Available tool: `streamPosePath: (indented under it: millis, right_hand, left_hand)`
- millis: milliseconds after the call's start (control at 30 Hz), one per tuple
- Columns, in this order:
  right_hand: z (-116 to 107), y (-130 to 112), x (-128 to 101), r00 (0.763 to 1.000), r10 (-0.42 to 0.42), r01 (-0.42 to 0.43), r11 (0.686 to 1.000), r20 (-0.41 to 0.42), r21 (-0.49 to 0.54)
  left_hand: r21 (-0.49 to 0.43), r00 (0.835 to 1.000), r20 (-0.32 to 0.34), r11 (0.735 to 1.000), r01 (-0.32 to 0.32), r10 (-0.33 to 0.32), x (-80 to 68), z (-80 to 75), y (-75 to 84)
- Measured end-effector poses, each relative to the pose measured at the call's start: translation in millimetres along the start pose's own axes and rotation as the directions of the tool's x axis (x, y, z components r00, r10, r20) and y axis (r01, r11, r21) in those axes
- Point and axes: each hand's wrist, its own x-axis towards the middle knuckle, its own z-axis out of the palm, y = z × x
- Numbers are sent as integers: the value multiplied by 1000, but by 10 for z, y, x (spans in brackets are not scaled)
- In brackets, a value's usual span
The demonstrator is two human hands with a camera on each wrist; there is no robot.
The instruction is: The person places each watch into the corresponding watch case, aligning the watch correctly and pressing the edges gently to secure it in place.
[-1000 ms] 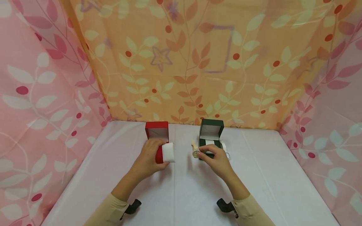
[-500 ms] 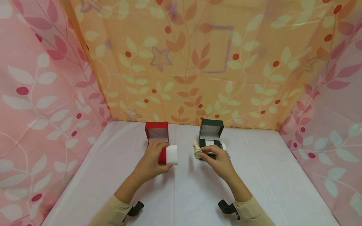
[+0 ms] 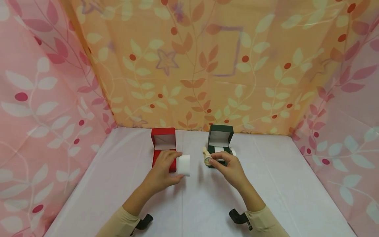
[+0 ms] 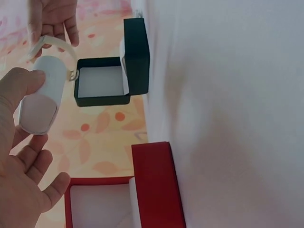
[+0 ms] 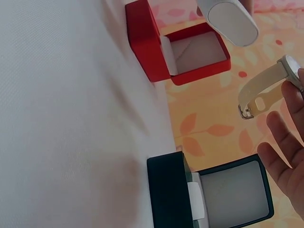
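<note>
Head view: the left hand [image 3: 164,168] holds a white pillow [image 3: 184,165] between thumb and curled fingers, just right of the open red box [image 3: 164,148], which stands on the white desk [image 3: 284,184] toward its far edge, left of the middle; the right hand [image 3: 230,167] pinches a cream watch [image 3: 207,157] with thumb and forefinger, right in front of the open green box [image 3: 220,142], which sits near the far edge, right of the red one; patterned cloth [image 3: 189,65] walls the desk on three sides.

Left wrist view: the thumb presses the pillow [image 4: 42,95] from one side, the other fingers [image 4: 35,161] loosely spread below it; the watch strap [image 4: 53,43] hangs from the right hand [image 4: 53,19] just beyond; the green box [image 4: 111,78] and red box [image 4: 137,187] show their pale linings.

Right wrist view: the watch [image 5: 270,90] sits at the fingertips [image 5: 289,137], its buckle hanging free; fingers part-curled, the pinch itself out of frame; the pillow [image 5: 229,20] is near above the red box [image 5: 178,50]; the green box [image 5: 213,192] lies open below.
</note>
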Motion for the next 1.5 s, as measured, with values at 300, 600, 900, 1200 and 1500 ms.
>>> streamPosePath:
  millis: [300, 600, 900, 1200, 1500]
  right_hand:
    - [15, 7, 7, 999, -46, 45, 999, 22, 31]
    - [73, -46, 8, 999, -12, 6, 994, 50, 110]
    - [155, -8, -17, 995, -2, -6, 996, 95, 86]
    - [195, 2, -51, 991, -36, 29, 998, 130, 55]
    - [234, 8, -54, 987, -70, 62, 996, 146, 58]
  left_hand:
    - [21, 1000, 7, 1000, -7, 7, 2, 57, 4]
    - [-8, 1000, 16, 1000, -15, 15, 13, 93, 63]
    - [-44, 999, 21, 998, -36, 37, -35, 159, 110]
    - [-21, 995, 30, 996, -90, 91, -47, 199, 107]
    - [-7, 990, -4, 990, -138, 138, -49, 211, 111]
